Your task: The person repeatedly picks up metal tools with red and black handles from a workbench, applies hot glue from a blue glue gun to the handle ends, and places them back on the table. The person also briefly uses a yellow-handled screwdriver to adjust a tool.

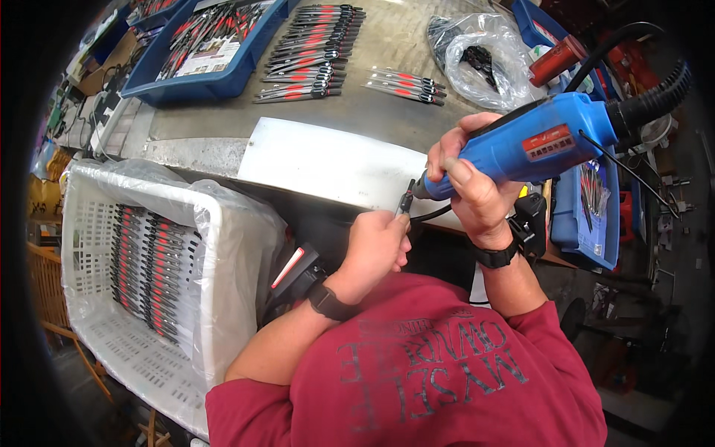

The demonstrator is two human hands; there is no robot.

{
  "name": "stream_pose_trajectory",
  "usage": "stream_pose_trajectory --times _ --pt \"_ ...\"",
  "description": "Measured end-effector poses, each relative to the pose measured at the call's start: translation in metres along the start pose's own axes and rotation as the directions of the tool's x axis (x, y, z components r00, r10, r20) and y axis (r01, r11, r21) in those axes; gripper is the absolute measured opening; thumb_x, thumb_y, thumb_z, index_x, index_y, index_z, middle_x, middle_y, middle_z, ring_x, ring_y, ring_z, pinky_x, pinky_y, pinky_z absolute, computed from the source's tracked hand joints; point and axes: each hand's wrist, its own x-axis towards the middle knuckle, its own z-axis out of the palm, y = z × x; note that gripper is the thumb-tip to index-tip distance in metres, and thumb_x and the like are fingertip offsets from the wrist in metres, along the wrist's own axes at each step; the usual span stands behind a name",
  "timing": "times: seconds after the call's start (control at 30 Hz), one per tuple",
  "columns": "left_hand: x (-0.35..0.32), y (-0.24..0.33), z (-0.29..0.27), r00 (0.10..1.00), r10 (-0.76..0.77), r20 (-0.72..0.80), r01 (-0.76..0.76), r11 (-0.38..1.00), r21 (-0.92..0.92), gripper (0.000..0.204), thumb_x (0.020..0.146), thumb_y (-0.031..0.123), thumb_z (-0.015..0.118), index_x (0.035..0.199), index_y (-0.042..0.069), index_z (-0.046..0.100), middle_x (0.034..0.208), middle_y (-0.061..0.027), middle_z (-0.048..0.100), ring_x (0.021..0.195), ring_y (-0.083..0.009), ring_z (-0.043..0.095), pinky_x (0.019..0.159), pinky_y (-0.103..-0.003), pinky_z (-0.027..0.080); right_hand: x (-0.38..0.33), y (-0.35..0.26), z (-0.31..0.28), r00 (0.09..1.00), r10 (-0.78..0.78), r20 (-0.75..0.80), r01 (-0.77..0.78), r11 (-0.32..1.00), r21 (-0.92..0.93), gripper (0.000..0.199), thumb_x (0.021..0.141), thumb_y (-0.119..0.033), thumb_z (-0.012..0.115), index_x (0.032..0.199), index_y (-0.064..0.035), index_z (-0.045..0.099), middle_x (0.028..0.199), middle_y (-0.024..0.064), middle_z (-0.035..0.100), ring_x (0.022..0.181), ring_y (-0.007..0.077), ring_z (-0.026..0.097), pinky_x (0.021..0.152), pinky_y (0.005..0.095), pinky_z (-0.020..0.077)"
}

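My right hand (477, 179) is wrapped round a blue electric screwdriver (521, 141), held tilted with its nose pointing down to the left. Its tip meets the black end of a slim tool (406, 200), gripped upright in my closed left hand (378, 242). Most of that tool is hidden by my fingers, and I cannot make out its exact kind. Beyond my hands, similar slim silver, red and black tools (313, 52) lie in a long row on the worktable. A smaller group of these tools (406, 85) lies right of the row.
A white board (328, 160) lies along the table's near edge. To my left stands a white plastic-lined basket (201, 216) holding rows of the tools. A blue tray (186, 91) full of them sits at the far left. A clear bag (488, 63) holds black parts. A black cable (652, 97) runs off the screwdriver.
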Motion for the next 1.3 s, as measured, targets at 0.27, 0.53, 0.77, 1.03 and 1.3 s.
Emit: stream_pose_trajectory --times 0.27,0.53,0.77,1.03,1.3 --pt "0.000 0.000 0.001 1.000 0.006 -0.007 -0.006 1.000 0.007 0.022 0.091 0.018 0.050 0.076 0.002 0.054 0.056 -0.0019 0.052 0.039 -0.0060 0.045 0.034 -0.019 0.035 0.002 0.005 -0.004 0.995 -0.064 0.070 0.070 0.993 -0.093 0.044 0.070 -0.003 0.061 0.109 -0.0028 0.042 0.071 0.0094 0.048 0.058 0.0181 0.048 0.055 0.0320 0.0428" --pt "-0.001 0.001 0.000 1.000 0.002 -0.019 -0.002 1.000 -0.007 0.027 0.089 0.016 0.050 0.068 -0.001 0.053 0.055 -0.0045 0.054 0.042 -0.0102 0.051 0.037 -0.025 0.041 0.004 0.012 0.001 0.986 -0.085 0.142 0.134 0.913 -0.384 0.043 0.073 0.000 0.062 0.110 -0.0036 0.041 0.073 0.0080 0.050 0.059 0.0159 0.051 0.054 0.0293 0.0424" --pt "-0.002 0.001 -0.001 1.000 -0.008 -0.020 0.007 0.997 -0.074 0.029 0.088 0.015 0.051 0.064 0.000 0.051 0.055 -0.0041 0.053 0.042 -0.0097 0.050 0.037 -0.025 0.040 0.012 0.017 0.002 0.977 -0.018 0.215 0.083 0.951 -0.299 0.040 0.074 0.007 0.058 0.109 -0.0013 0.041 0.074 0.0077 0.051 0.059 0.0144 0.052 0.051 0.0261 0.0427" --pt "-0.001 0.000 0.000 1.000 -0.001 -0.024 0.001 1.000 0.008 0.023 0.091 0.019 0.051 0.075 0.002 0.053 0.057 -0.0033 0.053 0.042 -0.0072 0.046 0.036 -0.021 0.037 0.006 0.010 0.006 0.986 -0.033 0.161 0.055 0.989 -0.135 0.045 0.072 0.006 0.062 0.112 -0.0003 0.043 0.076 0.0085 0.054 0.063 0.0155 0.055 0.055 0.0279 0.0463" --pt "-0.005 0.017 -0.007 0.992 0.120 0.022 -0.121 0.992 0.021 0.020 0.091 0.018 0.051 0.080 0.001 0.055 0.061 -0.0036 0.054 0.045 -0.0081 0.049 0.039 -0.020 0.039 -0.008 -0.014 -0.021 0.978 -0.162 -0.134 0.182 0.970 0.159 0.046 0.073 0.003 0.060 0.114 0.0010 0.040 0.079 0.0072 0.052 0.065 0.0160 0.055 0.060 0.0288 0.0453"
